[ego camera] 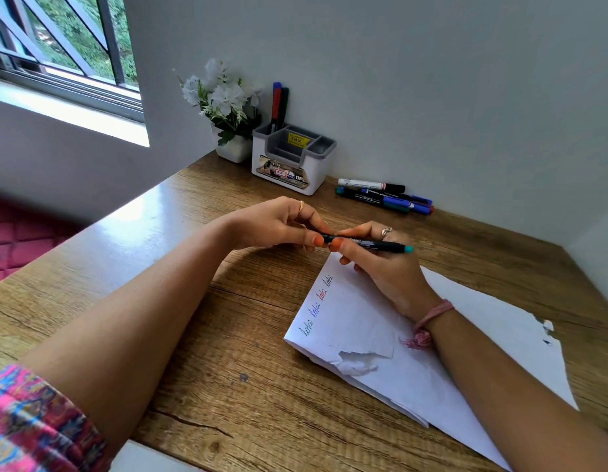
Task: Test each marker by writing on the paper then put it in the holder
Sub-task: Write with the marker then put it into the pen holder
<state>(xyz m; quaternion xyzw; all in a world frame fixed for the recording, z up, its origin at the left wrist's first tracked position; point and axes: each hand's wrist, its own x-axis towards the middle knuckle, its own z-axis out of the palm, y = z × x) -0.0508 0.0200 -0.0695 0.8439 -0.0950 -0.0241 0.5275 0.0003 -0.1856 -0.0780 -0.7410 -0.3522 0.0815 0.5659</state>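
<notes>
Both hands pinch one teal-tipped marker [370, 244] above the paper [381, 338]; left hand [278, 226] grips its near end, right hand [374, 260] its barrel; long axis runs left-right; holder [292, 158] lies beyond the left hand.

I held a black marker [374, 244] in both my left hand [278, 226] and right hand [381, 264] above the paper [449, 352].

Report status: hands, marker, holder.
Left hand and right hand both grip teal-tipped marker above paper. Holder holds some markers; loose markers beside it. Nothing blocking.
</notes>
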